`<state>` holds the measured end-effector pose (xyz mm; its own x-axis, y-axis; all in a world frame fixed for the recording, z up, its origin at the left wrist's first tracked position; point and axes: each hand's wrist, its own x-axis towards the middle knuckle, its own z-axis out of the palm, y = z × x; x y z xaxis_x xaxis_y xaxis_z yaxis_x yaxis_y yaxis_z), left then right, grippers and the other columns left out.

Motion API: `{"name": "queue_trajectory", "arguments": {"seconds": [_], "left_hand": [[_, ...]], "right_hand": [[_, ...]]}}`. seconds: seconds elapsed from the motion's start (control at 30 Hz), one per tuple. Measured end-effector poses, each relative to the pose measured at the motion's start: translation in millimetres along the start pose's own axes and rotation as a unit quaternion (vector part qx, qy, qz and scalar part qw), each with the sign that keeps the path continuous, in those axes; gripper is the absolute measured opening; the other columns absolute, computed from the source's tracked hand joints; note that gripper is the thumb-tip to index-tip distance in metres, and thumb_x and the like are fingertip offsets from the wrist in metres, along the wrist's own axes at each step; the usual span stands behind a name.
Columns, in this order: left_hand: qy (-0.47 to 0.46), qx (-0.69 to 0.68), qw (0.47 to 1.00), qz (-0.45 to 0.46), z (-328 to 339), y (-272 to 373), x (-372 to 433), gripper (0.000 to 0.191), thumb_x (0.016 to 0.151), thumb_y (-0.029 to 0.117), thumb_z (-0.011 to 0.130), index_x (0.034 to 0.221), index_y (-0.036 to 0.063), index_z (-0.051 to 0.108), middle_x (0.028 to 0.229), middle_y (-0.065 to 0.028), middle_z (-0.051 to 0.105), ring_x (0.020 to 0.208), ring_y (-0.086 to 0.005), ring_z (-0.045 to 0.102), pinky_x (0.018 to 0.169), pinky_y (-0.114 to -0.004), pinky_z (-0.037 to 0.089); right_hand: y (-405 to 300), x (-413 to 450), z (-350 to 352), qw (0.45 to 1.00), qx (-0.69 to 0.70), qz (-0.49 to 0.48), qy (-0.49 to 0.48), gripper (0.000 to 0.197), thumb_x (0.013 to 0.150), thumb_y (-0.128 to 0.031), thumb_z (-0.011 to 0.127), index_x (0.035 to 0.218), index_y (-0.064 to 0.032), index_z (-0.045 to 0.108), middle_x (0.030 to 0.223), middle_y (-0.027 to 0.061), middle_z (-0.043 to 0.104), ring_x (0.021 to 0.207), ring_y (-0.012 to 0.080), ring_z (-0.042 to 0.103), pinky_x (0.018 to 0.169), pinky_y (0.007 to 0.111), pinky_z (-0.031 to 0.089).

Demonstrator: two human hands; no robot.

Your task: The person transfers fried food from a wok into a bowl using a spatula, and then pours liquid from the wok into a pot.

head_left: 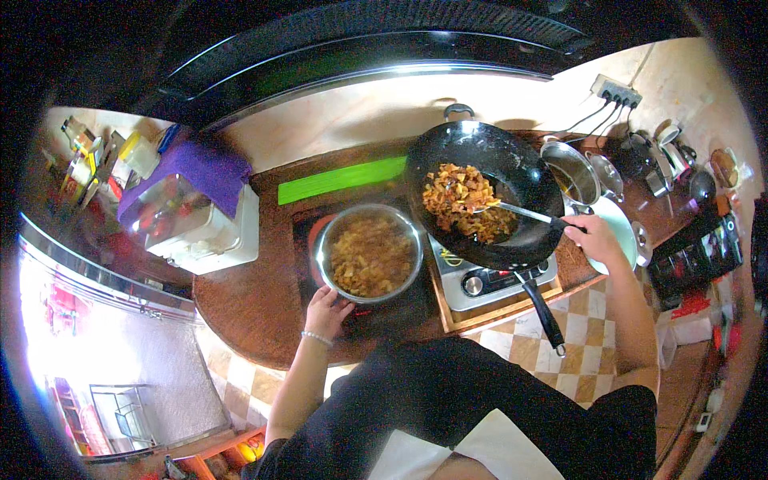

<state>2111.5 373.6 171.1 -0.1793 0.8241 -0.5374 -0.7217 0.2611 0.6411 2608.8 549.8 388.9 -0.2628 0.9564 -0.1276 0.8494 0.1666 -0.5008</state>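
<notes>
My left hand (327, 313) grips the near rim of a round stainless steel bowl (372, 252), which is filled with browned, chopped food. My right hand (591, 237) is closed around the black handle of a metal spatula or ladle (525, 213). A heap of brown cooked pieces (459, 189) rests on the utensil's head, inside a large black wok (516, 162); more of the same food lies beneath it. The wok stands on a silver portable cooker (480, 285), its black long handle (543, 315) pointing towards me.
A lime-green strip (342, 179) lies along the wall. A white container under purple cloth (192, 180) stands left. To the right are a steel pot (570, 174), a pale plate (615, 231) and a power strip with cords (616, 91). A range hood (372, 54) hangs overhead.
</notes>
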Motion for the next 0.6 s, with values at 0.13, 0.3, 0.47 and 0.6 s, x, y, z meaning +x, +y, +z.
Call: {"name": "queue_trajectory", "arguments": {"seconds": [0.13, 0.3, 0.47, 0.6], "left_hand": [[0.004, -0.003, 1.000, -0.003, 12.4, 7.0, -7.3, 0.017, 0.091, 0.012, 0.051, 0.108, 0.0083, 0.049, 0.102, -0.0069, 0.059, 0.090, -0.0211, 0.057, 0.081, -0.038, 0.048], [-0.011, 0.006, 1.000, -0.012, 2.2, 7.6, -2.2, 0.018, 0.091, 0.012, 0.051, 0.108, 0.0079, 0.049, 0.102, -0.0071, 0.059, 0.091, -0.0220, 0.058, 0.083, -0.039, 0.048], [-0.015, 0.011, 1.000, -0.010, 7.6, 11.0, -5.3, 0.023, 0.090, 0.013, 0.053, 0.110, 0.0049, 0.048, 0.103, -0.0097, 0.060, 0.094, -0.0239, 0.059, 0.084, -0.040, 0.048], [-0.013, 0.018, 1.000, -0.013, 6.4, 9.9, -2.6, 0.023, 0.088, 0.011, 0.054, 0.111, 0.0053, 0.048, 0.101, -0.0100, 0.061, 0.091, -0.0233, 0.061, 0.080, -0.038, 0.049]], "right_hand": [[-43.1, -16.3, -7.8, 0.998, -0.007, -0.055, 0.009, 0.028, 0.080, -0.019, 0.061, 0.104, -0.0049, 0.065, 0.088, 0.0143, 0.067, 0.076, 0.0233, 0.064, 0.072, 0.031, 0.048], [-99.6, -16.8, 4.9, 0.995, -0.034, -0.096, -0.018, 0.026, 0.080, -0.022, 0.061, 0.103, -0.0098, 0.067, 0.090, 0.0145, 0.067, 0.079, 0.0255, 0.065, 0.075, 0.032, 0.049], [-163.6, -9.0, 34.4, 0.980, -0.152, -0.124, -0.018, 0.027, 0.080, -0.033, 0.058, 0.101, -0.0189, 0.068, 0.087, 0.0139, 0.067, 0.081, 0.0297, 0.064, 0.075, 0.038, 0.048], [-211.1, -0.9, 68.0, 0.931, -0.320, -0.169, -0.046, 0.021, 0.083, -0.029, 0.056, 0.097, -0.0205, 0.070, 0.076, 0.0075, 0.066, 0.073, 0.0234, 0.062, 0.079, 0.037, 0.036]]}}
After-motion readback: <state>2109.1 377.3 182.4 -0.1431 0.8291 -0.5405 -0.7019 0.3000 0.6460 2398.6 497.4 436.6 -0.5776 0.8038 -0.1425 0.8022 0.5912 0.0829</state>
